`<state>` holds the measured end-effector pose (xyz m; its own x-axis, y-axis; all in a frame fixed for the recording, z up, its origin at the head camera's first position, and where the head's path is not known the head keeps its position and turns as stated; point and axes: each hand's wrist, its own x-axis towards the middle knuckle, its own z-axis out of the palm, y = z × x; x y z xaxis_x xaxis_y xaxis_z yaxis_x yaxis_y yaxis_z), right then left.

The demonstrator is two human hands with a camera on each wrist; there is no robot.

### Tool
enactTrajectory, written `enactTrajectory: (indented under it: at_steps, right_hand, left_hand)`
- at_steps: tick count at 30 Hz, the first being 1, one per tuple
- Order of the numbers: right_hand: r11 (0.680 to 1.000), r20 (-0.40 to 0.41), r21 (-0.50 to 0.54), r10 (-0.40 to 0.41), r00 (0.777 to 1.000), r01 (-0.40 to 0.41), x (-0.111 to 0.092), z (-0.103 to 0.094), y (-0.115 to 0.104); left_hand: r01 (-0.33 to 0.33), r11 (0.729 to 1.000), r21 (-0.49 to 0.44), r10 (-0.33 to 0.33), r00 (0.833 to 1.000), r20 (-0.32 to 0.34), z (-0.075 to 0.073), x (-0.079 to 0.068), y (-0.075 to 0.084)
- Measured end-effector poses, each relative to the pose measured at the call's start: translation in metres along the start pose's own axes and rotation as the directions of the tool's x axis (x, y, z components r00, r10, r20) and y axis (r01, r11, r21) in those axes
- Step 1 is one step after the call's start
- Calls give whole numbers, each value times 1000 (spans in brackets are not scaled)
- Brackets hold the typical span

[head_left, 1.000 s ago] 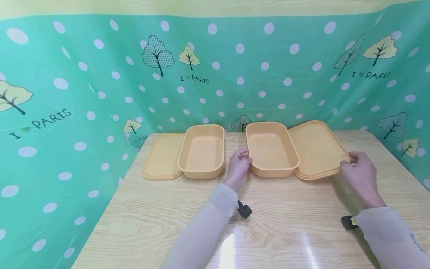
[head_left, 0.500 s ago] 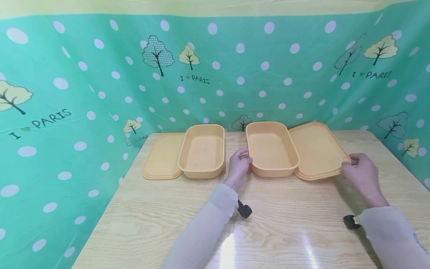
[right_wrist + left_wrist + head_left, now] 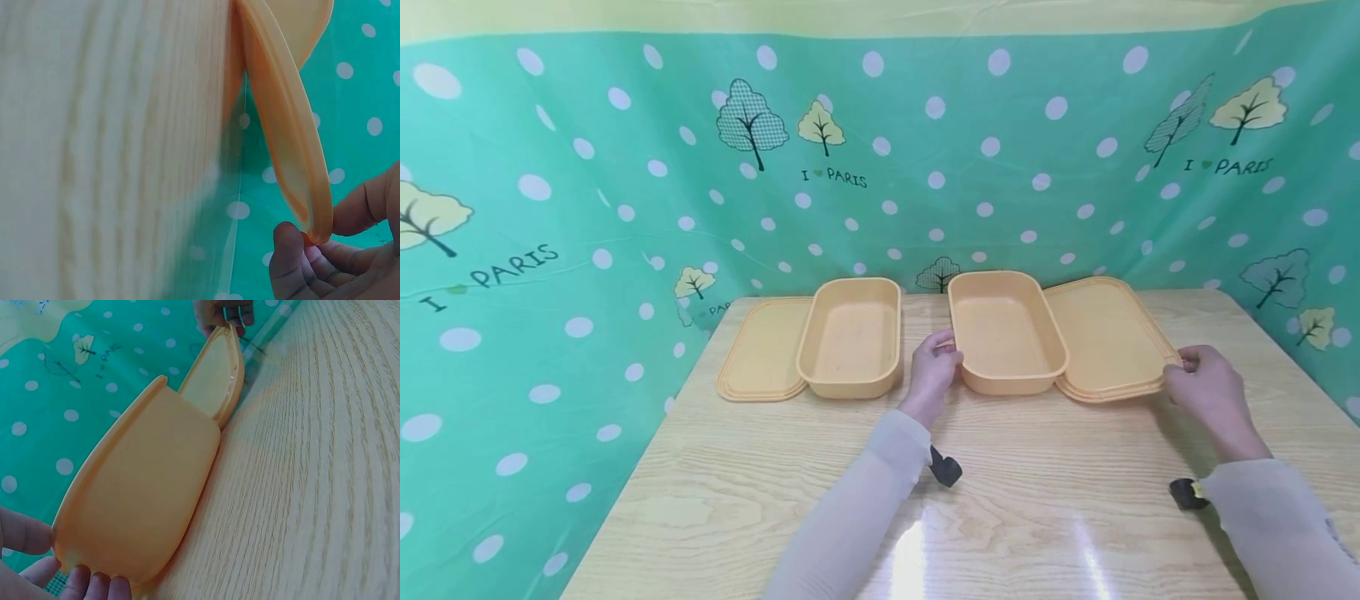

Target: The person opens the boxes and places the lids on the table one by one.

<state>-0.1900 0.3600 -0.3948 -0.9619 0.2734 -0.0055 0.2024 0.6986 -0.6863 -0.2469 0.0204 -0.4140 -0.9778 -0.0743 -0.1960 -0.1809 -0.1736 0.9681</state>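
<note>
Two peach rectangular plastic containers stand on the table in the head view, the left container point(image 3: 850, 333) and the right container point(image 3: 1009, 329). My left hand point(image 3: 934, 367) holds the right container at its left side; in the left wrist view the thumb point(image 3: 28, 532) meets the rim and fingertips touch the wall. A matching lid point(image 3: 1112, 337) lies partly beneath the right container. My right hand point(image 3: 1210, 387) pinches its near right corner, thumb on top and fingers below. That corner is raised above the table in the right wrist view.
A second lid point(image 3: 763, 346) lies flat, partly under the left container. The light wood-grain table point(image 3: 1000, 483) ends at a green dotted curtain point(image 3: 850, 225) behind and at both sides. A black wrist device point(image 3: 945, 468) shows by the left sleeve.
The lid's far edge has come down, so it lies flatter, and my right hand has shifted slightly right and nearer. The left hand and both containers have stayed in place.
</note>
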Motion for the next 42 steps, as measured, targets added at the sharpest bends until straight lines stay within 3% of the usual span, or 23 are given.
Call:
enactTrajectory:
  at_steps: [19, 35, 42]
  right_hand:
    - [996, 68, -85, -8, 998, 14, 10, -4, 13]
    - [997, 132, -32, 77, 988, -73, 12, 0, 14]
    - [999, 146, -16, 52, 988, -50, 13, -1, 17]
  left_hand:
    - [3, 1000, 1, -3, 1000, 4, 0, -2, 1]
    - [-5, 1000, 1, 5, 1000, 7, 0, -2, 0]
    - [-3, 1000, 3, 3, 1000, 11, 0, -2, 1]
